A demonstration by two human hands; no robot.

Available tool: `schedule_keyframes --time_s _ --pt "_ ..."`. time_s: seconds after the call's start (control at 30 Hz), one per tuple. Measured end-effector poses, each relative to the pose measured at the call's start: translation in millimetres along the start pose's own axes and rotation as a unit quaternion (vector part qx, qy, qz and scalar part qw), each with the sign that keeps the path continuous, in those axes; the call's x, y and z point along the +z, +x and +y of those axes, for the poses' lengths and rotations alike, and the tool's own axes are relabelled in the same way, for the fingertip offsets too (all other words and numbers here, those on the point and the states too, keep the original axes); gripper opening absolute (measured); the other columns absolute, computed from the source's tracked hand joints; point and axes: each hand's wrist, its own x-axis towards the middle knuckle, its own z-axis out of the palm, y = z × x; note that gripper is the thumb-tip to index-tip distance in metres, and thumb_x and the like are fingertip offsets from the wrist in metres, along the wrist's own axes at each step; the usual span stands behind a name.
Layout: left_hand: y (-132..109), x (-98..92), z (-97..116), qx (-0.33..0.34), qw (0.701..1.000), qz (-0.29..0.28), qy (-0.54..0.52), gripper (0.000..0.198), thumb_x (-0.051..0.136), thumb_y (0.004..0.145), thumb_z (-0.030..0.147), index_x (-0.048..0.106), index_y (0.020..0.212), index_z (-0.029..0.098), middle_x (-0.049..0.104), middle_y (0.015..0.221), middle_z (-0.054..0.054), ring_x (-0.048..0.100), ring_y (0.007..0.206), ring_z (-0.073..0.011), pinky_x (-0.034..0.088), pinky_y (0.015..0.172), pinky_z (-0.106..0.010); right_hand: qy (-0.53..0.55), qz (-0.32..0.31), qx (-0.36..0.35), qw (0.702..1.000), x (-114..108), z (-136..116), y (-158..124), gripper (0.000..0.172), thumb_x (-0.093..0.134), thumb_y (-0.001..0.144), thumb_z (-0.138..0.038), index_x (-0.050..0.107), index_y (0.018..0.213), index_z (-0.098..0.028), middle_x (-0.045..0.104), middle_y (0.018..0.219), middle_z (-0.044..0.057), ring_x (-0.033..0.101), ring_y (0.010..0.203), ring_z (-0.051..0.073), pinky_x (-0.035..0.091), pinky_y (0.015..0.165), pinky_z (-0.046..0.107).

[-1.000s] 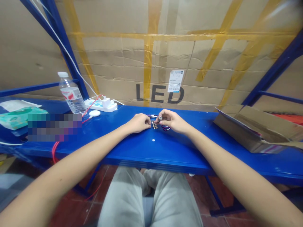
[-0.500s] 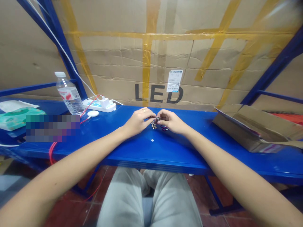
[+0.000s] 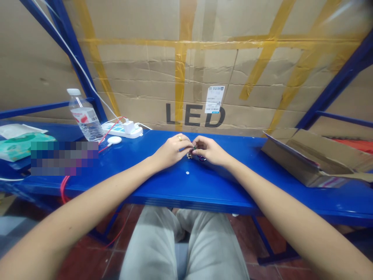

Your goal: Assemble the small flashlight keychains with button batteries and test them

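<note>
Head view: small part (image 3: 194,147) (half-hidden) sits within the right grip (image 3: 211,150).

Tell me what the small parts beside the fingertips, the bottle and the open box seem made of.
The small parts: probably shiny metal, from their bright glints, though too small to be sure.
The bottle: likely clear, glossy plastic, being see-through with a ribbed lower wall.
The open box: matt brown cardboard, by its bent, paper-like flaps.

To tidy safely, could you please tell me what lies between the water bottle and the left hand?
In the head view, a white power strip and a round white disc lie between the bottle and the left hand.
</note>
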Motion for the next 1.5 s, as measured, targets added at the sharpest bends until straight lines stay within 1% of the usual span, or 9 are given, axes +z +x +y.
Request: schedule_keyframes --time_s 0.33,0.6,0.7,0.83,0.93,1.1,1.3,1.4,1.5 --pt "4.2 -8.5 6.2 -0.110 0.993 0.018 -0.034 0.014 0.065 0.087 0.023 0.068 0.100 0.018 0.070 0.091 -0.005 0.064 0.086 -0.0174 0.050 0.083 -0.032 0.023 0.015 -0.013 1.000 -2.7 -1.3 1.2 0.030 0.079 0.069 -0.028 0.055 0.086 -0.020 0.070 0.080 0.002 0.068 0.078 0.019 0.053 0.077 0.036" --pt "8.0 -5.4 0.4 -0.208 0.967 0.050 -0.141 0.011 0.070 0.082 0.027 0.072 0.086 0.017 0.073 0.088 -0.005 0.066 0.083 -0.0177 0.052 0.080 -0.033 0.001 0.043 -0.012 0.999 -3.3 1.3 7.2 0.029 0.080 0.068 -0.031 0.060 0.087 -0.019 0.072 0.084 0.004 0.068 0.082 0.020 0.053 0.078 0.036" --pt "9.1 -8.9 -5.0 -0.261 0.945 0.084 -0.179 0.015 0.070 0.080 0.029 0.070 0.087 0.016 0.075 0.089 -0.006 0.068 0.082 -0.0180 0.053 0.080 -0.034 -0.053 0.099 -0.042 0.993 -17.2 6.7 10.8 0.021 0.074 0.076 -0.030 0.063 0.091 -0.020 0.073 0.092 0.006 0.067 0.090 0.021 0.052 0.087 0.040" --pt "9.3 -12.9 -12.7 -0.290 0.922 0.121 -0.227 0.014 0.069 0.080 0.027 0.068 0.087 0.015 0.076 0.091 -0.008 0.071 0.087 -0.0194 0.054 0.085 -0.036 -0.222 0.145 -0.048 0.963 -33.2 13.0 10.8 0.006 0.064 0.082 -0.022 0.068 0.087 -0.019 0.072 0.090 0.007 0.064 0.087 0.023 0.050 0.088 0.044" --pt "8.6 -14.2 -19.8 -0.301 0.912 0.147 -0.238 0.011 0.066 0.081 0.024 0.066 0.087 0.015 0.076 0.090 -0.008 0.072 0.089 -0.0194 0.054 0.087 -0.035 -0.322 0.091 -0.083 0.939 -23.2 9.8 8.8 0.011 0.061 0.086 -0.018 0.071 0.088 -0.020 0.072 0.095 0.008 0.063 0.092 0.023 0.047 0.090 0.042" --pt "4.8 -16.2 -33.7 -0.311 0.902 0.192 -0.230 0.011 0.064 0.082 0.023 0.064 0.087 0.014 0.075 0.085 -0.007 0.072 0.081 -0.0183 0.055 0.082 -0.034 -0.474 -0.049 -0.147 0.867 23.5 -7.0 16.0 0.019 0.056 0.093 -0.018 0.072 0.103 -0.016 0.069 0.103 0.013 0.058 0.103 0.025 0.043 0.095 0.039" --pt "-2.2 -15.7 -43.3 -0.322 0.908 0.199 -0.182 0.010 0.064 0.080 0.024 0.063 0.086 0.016 0.073 0.083 -0.004 0.071 0.082 -0.0173 0.054 0.082 -0.032 -0.563 -0.084 -0.096 0.817 54.5 -12.1 36.5 0.024 0.059 0.094 -0.030 0.073 0.102 -0.012 0.068 0.101 0.016 0.058 0.101 0.027 0.042 0.092 0.037" --pt "-3.3 -14.0 -44.3 -0.320 0.908 0.191 -0.191 0.010 0.064 0.080 0.024 0.063 0.085 0.016 0.073 0.082 -0.004 0.071 0.081 -0.0173 0.055 0.081 -0.032 -0.566 -0.089 -0.095 0.814 59.4 -8.8 38.4 0.017 0.058 0.093 -0.023 0.072 0.093 -0.013 0.069 0.097 0.015 0.060 0.096 0.025 0.042 0.088 0.036" --pt "-3.0 -12.8 -43.6 -0.314 0.907 0.190 -0.207 0.010 0.064 0.080 0.023 0.062 0.086 0.016 0.072 0.081 -0.004 0.070 0.081 -0.0174 0.055 0.081 -0.032 -0.510 -0.065 -0.081 0.854 55.4 -7.7 35.3 0.010 0.058 0.086 -0.013 0.068 0.086 -0.015 0.070 0.088 0.012 0.061 0.085 0.022 0.043 0.078 0.032"
